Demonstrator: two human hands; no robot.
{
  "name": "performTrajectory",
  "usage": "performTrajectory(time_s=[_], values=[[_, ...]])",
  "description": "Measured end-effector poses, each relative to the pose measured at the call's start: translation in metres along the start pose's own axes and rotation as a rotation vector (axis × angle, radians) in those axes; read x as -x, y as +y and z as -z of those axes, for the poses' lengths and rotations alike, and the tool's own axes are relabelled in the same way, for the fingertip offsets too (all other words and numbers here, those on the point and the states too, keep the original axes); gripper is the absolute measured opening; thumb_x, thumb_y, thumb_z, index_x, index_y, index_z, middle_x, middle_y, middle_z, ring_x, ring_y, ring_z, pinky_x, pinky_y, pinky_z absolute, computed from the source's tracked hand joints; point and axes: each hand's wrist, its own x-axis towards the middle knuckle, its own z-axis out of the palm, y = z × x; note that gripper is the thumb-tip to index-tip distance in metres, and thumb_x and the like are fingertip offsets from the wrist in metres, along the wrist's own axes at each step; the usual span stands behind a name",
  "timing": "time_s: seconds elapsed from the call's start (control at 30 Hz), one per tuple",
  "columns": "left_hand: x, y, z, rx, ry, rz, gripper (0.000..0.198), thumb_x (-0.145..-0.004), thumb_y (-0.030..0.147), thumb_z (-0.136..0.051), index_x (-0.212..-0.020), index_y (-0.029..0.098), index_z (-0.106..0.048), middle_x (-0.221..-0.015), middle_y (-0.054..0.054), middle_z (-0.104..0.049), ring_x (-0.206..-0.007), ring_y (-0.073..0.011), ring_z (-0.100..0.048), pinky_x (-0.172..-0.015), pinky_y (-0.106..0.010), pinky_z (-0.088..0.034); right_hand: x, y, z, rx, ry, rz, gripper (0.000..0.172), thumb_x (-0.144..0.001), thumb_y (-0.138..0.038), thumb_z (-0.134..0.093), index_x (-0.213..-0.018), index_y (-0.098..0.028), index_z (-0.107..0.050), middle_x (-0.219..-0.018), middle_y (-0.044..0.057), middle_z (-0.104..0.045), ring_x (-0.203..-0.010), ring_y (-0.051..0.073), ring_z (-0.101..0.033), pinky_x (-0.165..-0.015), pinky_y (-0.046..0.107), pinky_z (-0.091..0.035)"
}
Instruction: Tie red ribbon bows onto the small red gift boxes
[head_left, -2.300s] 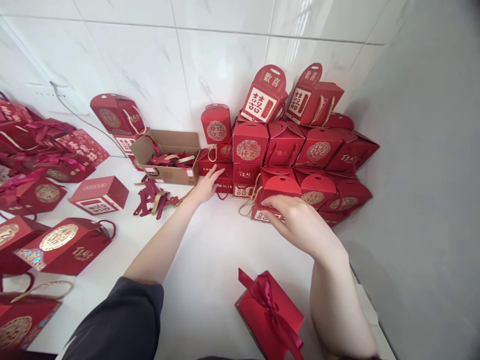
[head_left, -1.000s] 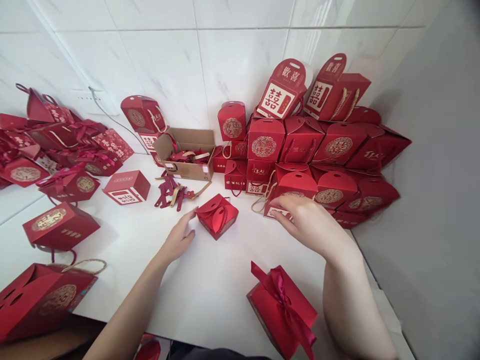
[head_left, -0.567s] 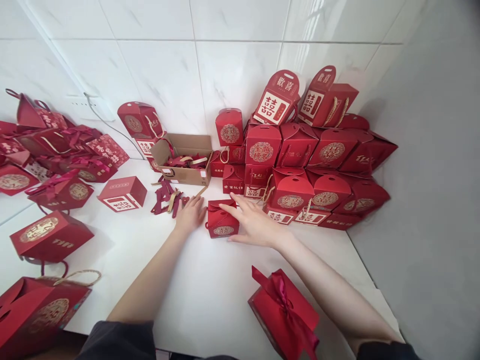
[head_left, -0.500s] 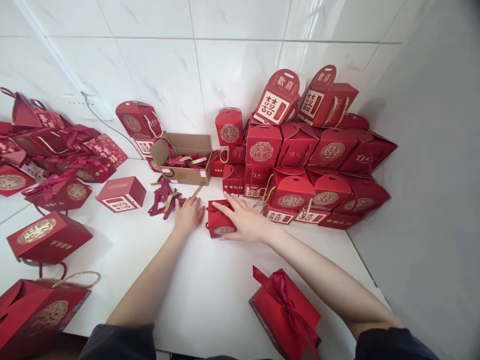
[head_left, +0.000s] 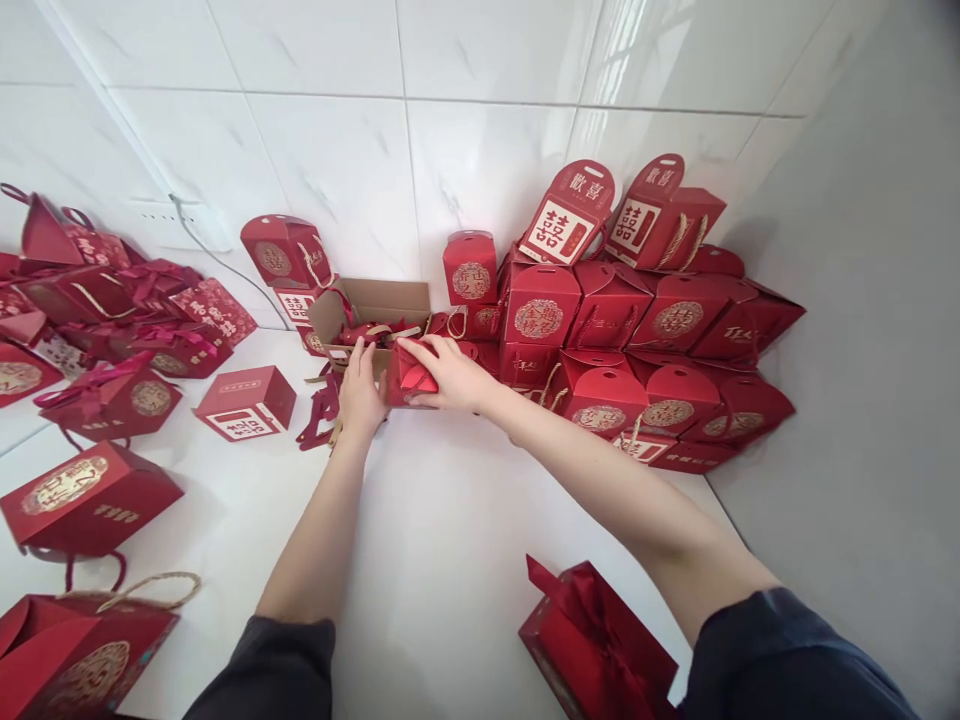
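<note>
A small red gift box is in front of the open cardboard box, and my right hand grips it from the right with fingers over its top. On its left side is my left hand, fingers stretched upward against the cardboard box's front; whether it touches the gift box I cannot tell. Dark red ribbon strips fill the cardboard box. More loose strips lie on the table, partly hidden behind my left hand.
Stacked red gift boxes stand along the wall at the right. Red boxes with bows crowd the left. A closed red box sits left of the ribbons, and a ribbon-tied box lies at the front edge of the white table.
The small gift box has moved back and left with my right hand, up to the cardboard box. My left hand has shifted back as well. The view has tilted slightly.
</note>
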Motion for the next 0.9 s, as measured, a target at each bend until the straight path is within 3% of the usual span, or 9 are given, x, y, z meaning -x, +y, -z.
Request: performTrajectory(time_s=[0.13,0.27,0.57,0.77,0.9], values=[[-0.015,-0.009,-0.022,0.131,-0.088,-0.095,0.061,-0.09,0.026,-0.05,-0.148,0.02,-0.032,-0.156,-0.012,-0.03,-0.14,-0.0276,-0.037,-0.111,-0.044,-0.039,-0.011,0.017,-0.007,0.115,-0.151,-0.114,0.09,-0.078,-0.049,-0.068,-0.152,-0.027,-0.023,-0.136,0.016,-0.04,-0.121,0.034,-0.04,-0.094,0.049,-0.042],[-0.012,-0.012,-0.037,0.14,-0.036,-0.093,0.056,-0.09,0.023,-0.049,-0.144,0.016,-0.037,-0.149,-0.016,-0.035,-0.14,-0.0273,-0.035,-0.115,-0.044,-0.033,-0.012,0.019,-0.019,0.223,-0.253,-0.149,0.086,-0.077,-0.051,-0.067,-0.15,-0.029,-0.027,-0.131,0.015,-0.045,-0.116,0.033,-0.044,-0.094,0.048,-0.038],[-0.013,-0.003,-0.029,-0.013,0.004,0.025,0.052,-0.086,0.028,-0.056,-0.134,0.013,-0.042,-0.137,-0.019,-0.04,-0.132,-0.0321,-0.04,-0.111,-0.046,-0.034,-0.02,0.015,-0.024,0.243,-0.295,-0.233,0.088,-0.074,-0.053,-0.067,-0.149,-0.027,-0.03,-0.126,0.017,-0.049,-0.115,0.035,-0.045,-0.096,0.048,-0.033],[-0.014,-0.012,-0.027,-0.039,0.047,0.035,0.053,-0.084,0.031,-0.058,-0.13,0.011,-0.042,-0.135,-0.021,-0.04,-0.131,-0.033,-0.039,-0.111,-0.046,-0.033,-0.012,0.005,-0.024,0.262,-0.246,-0.297,0.089,-0.075,-0.054,-0.067,-0.15,-0.028,-0.027,-0.128,0.018,-0.049,-0.115,0.036,-0.046,-0.096,0.048,-0.034],[-0.014,-0.018,-0.023,-0.065,0.051,0.032,0.057,-0.083,0.031,-0.058,-0.133,0.011,-0.04,-0.138,-0.02,-0.039,-0.13,-0.0337,-0.039,-0.111,-0.046,-0.032,-0.012,0.01,-0.034,0.276,-0.188,-0.387,0.075,-0.083,-0.048,-0.062,-0.148,-0.022,-0.034,-0.134,0.02,-0.049,-0.12,0.035,-0.045,-0.098,0.048,-0.035]])
